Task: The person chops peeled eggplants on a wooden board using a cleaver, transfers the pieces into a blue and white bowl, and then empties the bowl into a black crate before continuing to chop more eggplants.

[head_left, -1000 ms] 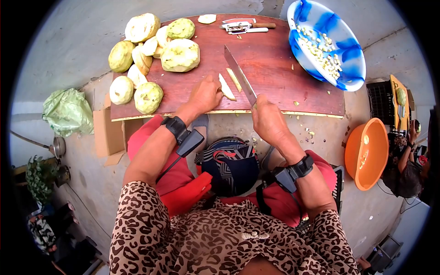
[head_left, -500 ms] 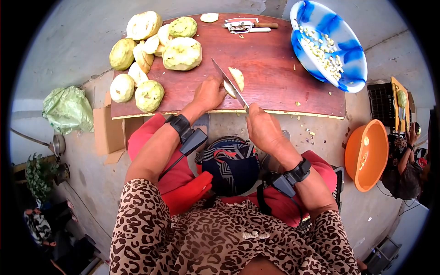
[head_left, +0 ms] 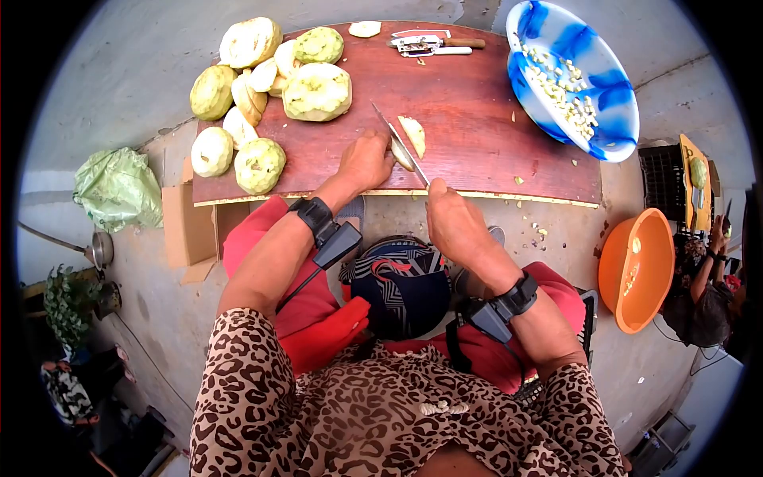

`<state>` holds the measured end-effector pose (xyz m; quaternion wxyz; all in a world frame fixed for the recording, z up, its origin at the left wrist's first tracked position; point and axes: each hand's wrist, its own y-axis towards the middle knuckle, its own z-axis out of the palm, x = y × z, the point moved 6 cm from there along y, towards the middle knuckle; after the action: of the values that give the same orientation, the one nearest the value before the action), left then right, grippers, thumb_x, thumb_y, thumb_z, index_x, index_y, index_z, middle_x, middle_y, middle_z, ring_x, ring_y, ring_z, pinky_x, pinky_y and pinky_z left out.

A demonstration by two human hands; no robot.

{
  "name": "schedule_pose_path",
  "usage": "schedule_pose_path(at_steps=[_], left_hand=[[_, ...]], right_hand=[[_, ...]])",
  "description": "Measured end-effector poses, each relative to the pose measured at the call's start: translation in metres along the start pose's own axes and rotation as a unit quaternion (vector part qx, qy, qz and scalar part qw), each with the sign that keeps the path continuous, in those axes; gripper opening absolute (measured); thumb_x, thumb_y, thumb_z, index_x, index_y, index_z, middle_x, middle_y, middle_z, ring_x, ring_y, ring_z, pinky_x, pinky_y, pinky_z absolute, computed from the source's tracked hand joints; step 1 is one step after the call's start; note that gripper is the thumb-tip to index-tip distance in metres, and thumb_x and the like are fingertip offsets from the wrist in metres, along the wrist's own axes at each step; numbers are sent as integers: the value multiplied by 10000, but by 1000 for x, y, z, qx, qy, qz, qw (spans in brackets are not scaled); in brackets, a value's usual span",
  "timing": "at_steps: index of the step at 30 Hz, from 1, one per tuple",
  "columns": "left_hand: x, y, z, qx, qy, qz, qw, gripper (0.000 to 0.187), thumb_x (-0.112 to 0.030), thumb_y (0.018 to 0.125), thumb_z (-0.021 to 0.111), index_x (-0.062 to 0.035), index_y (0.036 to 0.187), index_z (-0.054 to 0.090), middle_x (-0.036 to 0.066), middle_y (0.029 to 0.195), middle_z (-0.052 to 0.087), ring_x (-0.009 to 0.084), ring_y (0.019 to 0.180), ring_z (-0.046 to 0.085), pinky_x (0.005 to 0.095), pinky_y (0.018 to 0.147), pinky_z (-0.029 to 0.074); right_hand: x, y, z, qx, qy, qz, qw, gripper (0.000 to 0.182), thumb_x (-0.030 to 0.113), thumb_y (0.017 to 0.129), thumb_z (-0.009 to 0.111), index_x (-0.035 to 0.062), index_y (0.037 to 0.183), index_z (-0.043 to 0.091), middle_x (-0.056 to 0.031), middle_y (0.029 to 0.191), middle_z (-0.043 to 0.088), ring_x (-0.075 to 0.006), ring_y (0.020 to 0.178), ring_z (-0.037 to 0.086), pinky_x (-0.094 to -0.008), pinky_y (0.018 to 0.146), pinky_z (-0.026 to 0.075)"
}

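Observation:
My right hand [head_left: 457,222] is closed round the handle of a kitchen knife [head_left: 400,141], whose blade points away and to the left over the red-brown board. With closed fingers, my left hand [head_left: 366,162] holds a pale piece of peeled vegetable [head_left: 403,157] against the board, just left of the blade. A cut slice [head_left: 412,137] lies on the blade's other side. Several peeled, round, pale-green vegetables [head_left: 316,92], which look like eggplants, are grouped with cut pieces on the board's left. My fingertips partly hide the held piece.
A blue-and-white basin [head_left: 618,98] of small cubes stands at the board's [head_left: 477,103] right end. A peeler and a knife [head_left: 433,44] lie at the back. An orange basin [head_left: 612,270] is on the floor at right; another person's hand [head_left: 719,236] is beyond it.
Both hands stay almost in place, with the knife still beside the held piece. At the far right, the other person's hand and the things in it have shifted slightly.

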<state>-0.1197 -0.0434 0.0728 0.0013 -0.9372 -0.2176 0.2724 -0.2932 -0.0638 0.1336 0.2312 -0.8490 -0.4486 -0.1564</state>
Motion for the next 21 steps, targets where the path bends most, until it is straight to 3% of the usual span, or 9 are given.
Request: schedule_pose_path(at_steps=[13,16,19,21], left_hand=[[7,8,9,-6,-37,22,999,232,-77,764,670,35,951,587,229,964,616,414,932,596,465,793,492],[8,11,8,-3,-13,57,998,289,-80,760,693,22,999,567,230,1002,609,413,891,605,466,767,496],[-4,7,-9,-4,40,32,999,382,-87,732,722,-5,1064,551,217,1176,556,400,1008,572,441,820,489],[-16,8,-20,14,87,72,994,485,-94,714,733,-39,1155,537,192,1310,469,395,1137,497,435,903,459]], right_hand=[[-25,12,34,-20,61,29,998,180,-11,807,500,-19,962,409,-284,951,608,-460,831,627,-514,732,506],[-22,9,32,-35,61,26,997,151,13,835,492,-19,956,408,-286,932,606,-470,807,618,-524,720,499],[-16,6,11,-72,94,16,993,140,62,874,496,-22,945,409,-294,885,604,-477,786,608,-527,703,490],[-17,7,0,-105,129,5,986,157,87,885,511,-25,932,411,-299,855,602,-483,781,600,-530,695,483]])
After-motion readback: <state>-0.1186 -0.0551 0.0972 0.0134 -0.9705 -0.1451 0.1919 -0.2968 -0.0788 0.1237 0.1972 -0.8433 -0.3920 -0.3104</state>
